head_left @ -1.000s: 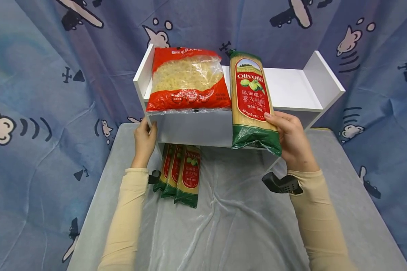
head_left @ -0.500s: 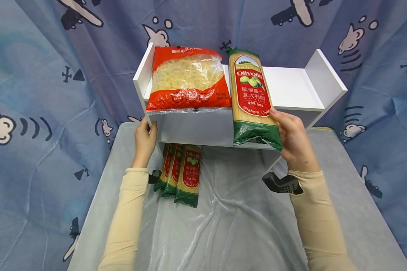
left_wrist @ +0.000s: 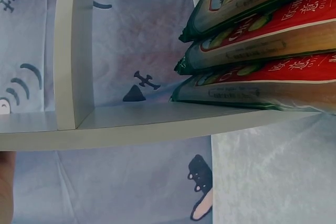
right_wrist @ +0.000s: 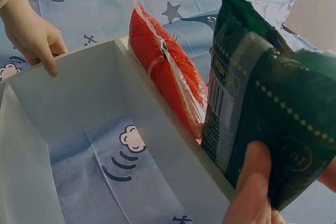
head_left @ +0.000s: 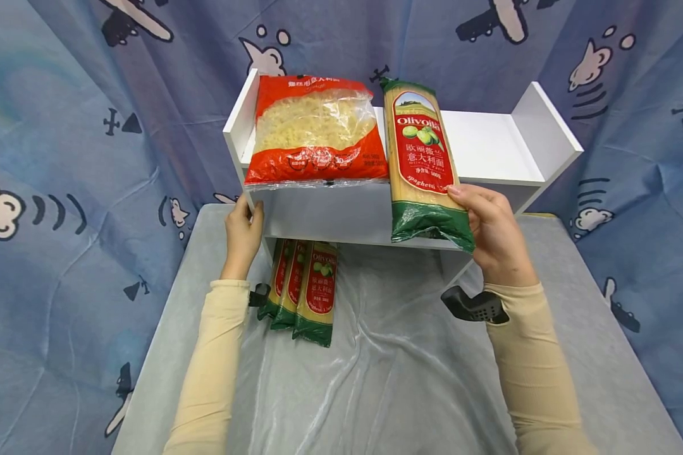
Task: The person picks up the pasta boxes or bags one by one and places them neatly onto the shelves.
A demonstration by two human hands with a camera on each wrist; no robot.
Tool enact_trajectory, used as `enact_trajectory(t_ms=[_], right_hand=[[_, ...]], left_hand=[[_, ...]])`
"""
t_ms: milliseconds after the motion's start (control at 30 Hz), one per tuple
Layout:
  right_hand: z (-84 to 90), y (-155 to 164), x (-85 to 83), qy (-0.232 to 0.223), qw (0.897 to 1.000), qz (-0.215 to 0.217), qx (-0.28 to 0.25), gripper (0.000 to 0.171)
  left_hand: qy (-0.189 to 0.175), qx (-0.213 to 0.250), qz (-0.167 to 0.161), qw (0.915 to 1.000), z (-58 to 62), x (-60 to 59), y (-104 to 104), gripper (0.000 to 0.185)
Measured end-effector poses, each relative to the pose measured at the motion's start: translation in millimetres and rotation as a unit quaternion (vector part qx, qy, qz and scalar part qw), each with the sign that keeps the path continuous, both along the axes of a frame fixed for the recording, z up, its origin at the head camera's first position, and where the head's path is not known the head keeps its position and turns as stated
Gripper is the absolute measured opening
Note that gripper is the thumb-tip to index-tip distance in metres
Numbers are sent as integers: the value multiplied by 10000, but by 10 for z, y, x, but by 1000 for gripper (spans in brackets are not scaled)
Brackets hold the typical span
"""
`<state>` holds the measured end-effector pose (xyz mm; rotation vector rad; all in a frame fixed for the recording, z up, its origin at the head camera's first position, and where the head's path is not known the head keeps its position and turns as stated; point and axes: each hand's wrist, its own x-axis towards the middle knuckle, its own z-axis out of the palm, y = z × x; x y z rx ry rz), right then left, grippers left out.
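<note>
white shelf, right hand gripping spaghetti pack bottom, left hand holding shelf edge

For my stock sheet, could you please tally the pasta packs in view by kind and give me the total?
Spaghetti packs: 4, one in the right hand on the top shelf at, three under the shelf at.
Red bag of short pasta: 1.
Total: 5.

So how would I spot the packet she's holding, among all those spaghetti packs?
Find the white shelf unit on the table. On its top board, right of the red pasta bag, lies one spaghetti packet gripped by the right hand; the other packets lie below.
</note>
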<state>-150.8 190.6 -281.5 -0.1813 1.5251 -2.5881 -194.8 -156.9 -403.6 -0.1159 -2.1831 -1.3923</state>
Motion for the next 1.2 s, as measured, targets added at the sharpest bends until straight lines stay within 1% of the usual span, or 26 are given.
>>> enact_trajectory(t_ms=[100, 233, 333, 467, 600, 733, 867, 900, 967, 1067, 1133, 1200], right_hand=[[-27, -2, 13, 61, 9999, -83, 45, 18], [-68, -3, 54, 157, 9993, -264, 228, 18], [-107, 9, 94, 224, 9992, -317, 83, 18], [-191, 54, 155, 384, 9982, -214, -405, 19], [-311, 111, 208, 484, 9955, 19, -813, 20], [-460, 136, 241, 630, 9932, 303, -927, 23], [-620, 115, 263, 882, 9906, 575, -870, 26], [-658, 103, 268, 885, 9907, 600, -847, 26], [-727, 71, 274, 870, 9925, 583, -634, 25], [-832, 23, 291, 622, 9965, 556, -87, 25], [-907, -12, 302, 437, 9969, 611, 230, 25], [-991, -45, 316, 238, 9963, 707, 418, 26]], left_hand=[[0, -3, 0, 10000, -4, 0, -1, 26], [-27, 10, -2, 10000, -5, 2, 1, 26], [-25, 5, -36, 10000, -2, 1, 7, 25], [21, -11, -50, 10000, -3, -1, 9, 25], [26, -25, -23, 10000, -3, -6, 8, 26], [-1, 14, -21, 10000, 2, -16, 7, 26], [-9, 29, -8, 10000, 0, -20, 2, 26], [-10, 16, -6, 10000, -2, -19, 1, 27], [-12, 37, -9, 10000, -4, -18, -1, 27], [-15, 35, -20, 10000, -7, -15, -2, 27], [3, 47, -23, 10000, -5, -10, -3, 28], [14, 42, -24, 10000, -1, -8, -4, 28]])
